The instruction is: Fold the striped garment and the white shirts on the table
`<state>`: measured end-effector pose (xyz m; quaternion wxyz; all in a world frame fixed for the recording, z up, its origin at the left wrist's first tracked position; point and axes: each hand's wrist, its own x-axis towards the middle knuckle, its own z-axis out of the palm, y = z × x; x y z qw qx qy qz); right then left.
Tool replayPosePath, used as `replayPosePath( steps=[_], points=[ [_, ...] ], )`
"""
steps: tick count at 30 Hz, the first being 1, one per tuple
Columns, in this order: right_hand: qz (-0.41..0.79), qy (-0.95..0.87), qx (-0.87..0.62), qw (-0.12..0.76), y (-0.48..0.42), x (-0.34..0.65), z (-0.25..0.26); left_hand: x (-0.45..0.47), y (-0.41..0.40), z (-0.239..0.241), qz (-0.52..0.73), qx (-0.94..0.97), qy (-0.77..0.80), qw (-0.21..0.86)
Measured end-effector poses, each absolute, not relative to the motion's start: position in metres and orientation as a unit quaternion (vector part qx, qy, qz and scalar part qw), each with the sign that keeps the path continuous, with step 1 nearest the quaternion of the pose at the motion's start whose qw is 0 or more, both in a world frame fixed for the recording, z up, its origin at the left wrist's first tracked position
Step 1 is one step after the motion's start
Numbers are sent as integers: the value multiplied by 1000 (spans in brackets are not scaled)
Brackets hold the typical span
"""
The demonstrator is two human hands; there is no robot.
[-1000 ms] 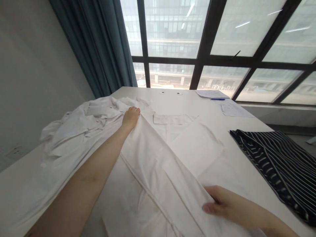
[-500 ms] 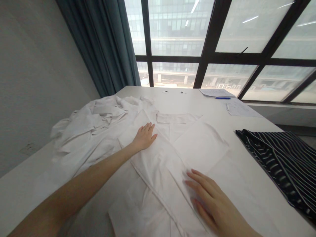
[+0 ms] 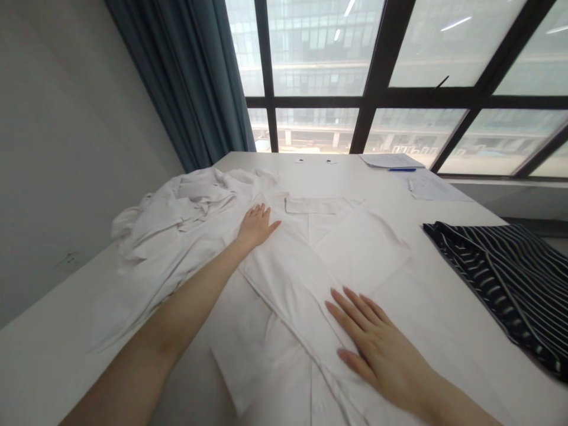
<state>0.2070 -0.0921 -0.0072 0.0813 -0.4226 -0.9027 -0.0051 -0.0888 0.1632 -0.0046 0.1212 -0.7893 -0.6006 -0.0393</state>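
Note:
A white garment (image 3: 293, 284) with a stitched band at its far end is spread over the white table, one long part folded diagonally across it. My left hand (image 3: 256, 226) lies flat on the upper end of that folded part, fingers stretched out and thumb apart. Farther down the fold, on the right, my right hand (image 3: 370, 337) rests with spread fingers on the cloth. Neither hand grips anything. The garment's near end runs out of view at the bottom.
A heap of crumpled white cloth (image 3: 190, 201) lies to the left. Black-and-white striped fabric (image 3: 501, 272) is at the right edge. Papers (image 3: 437, 184) and a blue pen (image 3: 402, 170) lie at the far right of the table (image 3: 328, 177), before the window.
My right hand has flattened and spread its fingers on the cloth. My left hand has slid slightly farther up the fold. The view has shifted a little.

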Motion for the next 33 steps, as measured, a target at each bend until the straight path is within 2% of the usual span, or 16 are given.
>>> replayPosePath(
  steps=[3, 7, 11, 15, 19, 26, 33],
  points=[
    [9, -902, -423, 83, -91, 207, -8, -70, 122, -5, -75, -799, -584, 121],
    [26, -902, -421, 90, -90, 206, -6, -49, 42, -12, -123, -890, -439, 15],
    [37, -897, -430, 99, -93, 202, 2, -47, -7, -12, -100, -931, -352, -9],
    [77, -896, -418, 132, -103, 197, 8, -48, -13, -5, -80, -927, -367, -8],
    [102, -877, -435, 178, -115, 200, 5, -47, -11, -4, -118, -925, -360, 2],
    [142, -827, -492, 232, -119, 198, 6, -48, -11, -6, -206, -959, -196, 13],
    [142, -822, -480, 271, -119, 198, 5, -49, -9, -5, -238, -949, -187, -91]
  ],
)
